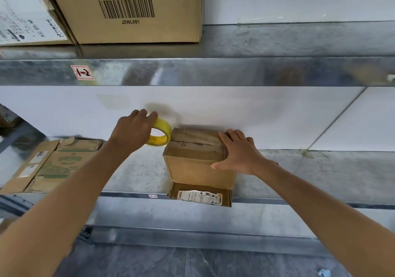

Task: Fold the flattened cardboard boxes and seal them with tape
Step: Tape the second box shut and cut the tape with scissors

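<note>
A small brown cardboard box [192,165] stands on the metal shelf [320,176], its top flaps closed with a tape strip along the seam. One lower flap with a shipping label [201,197] hangs over the shelf's front edge. My right hand [237,152] lies flat on the box's top right corner, fingers straight and the thumb against the front face. My left hand [132,129] grips a yellow tape roll [160,133] held at the box's top left edge, touching it.
Flattened cardboard boxes [49,165] lie on the shelf at the left. A large barcoded carton [128,9] sits on the upper shelf [213,71]. A white wall runs behind the shelf. The shelf surface to the right of the box is bare metal. Grey floor below.
</note>
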